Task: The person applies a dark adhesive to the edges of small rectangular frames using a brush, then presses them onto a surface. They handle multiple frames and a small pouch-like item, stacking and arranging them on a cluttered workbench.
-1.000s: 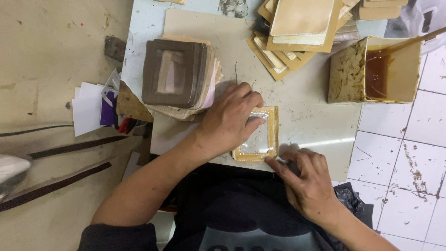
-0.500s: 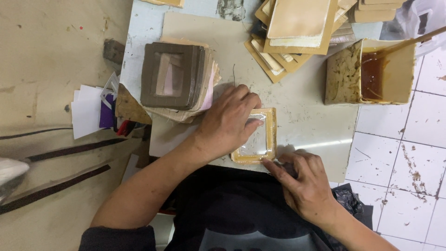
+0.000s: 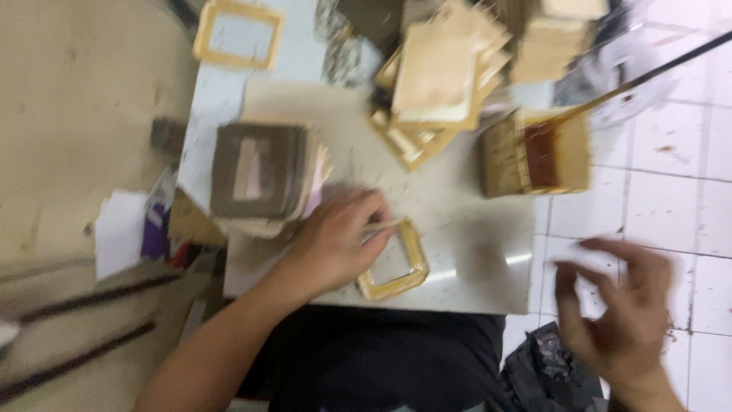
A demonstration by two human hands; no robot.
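Observation:
My left hand (image 3: 335,243) rests flat on a small yellowish wooden frame (image 3: 402,268) lying near the front edge of the pale table (image 3: 473,252); the fingers press its left side and hold it down. My right hand (image 3: 619,309) hangs in the air off the table's right edge, above the white tiled floor, fingers spread and curled, blurred by motion, with nothing visible in it. A stack of grey-brown square pieces (image 3: 263,172) sits just left of my left hand.
A heap of pale wooden frames and boards (image 3: 442,84) lies at the back. An open wooden box with brown liquid (image 3: 545,156) holds a long stick (image 3: 648,72). Another frame (image 3: 236,32) lies at the far left. Papers (image 3: 126,233) spill off the left edge.
My right hand has left the frame's lower right corner and swung out to the right, off the table. The view has shifted and blurred. My left hand stays on the frame.

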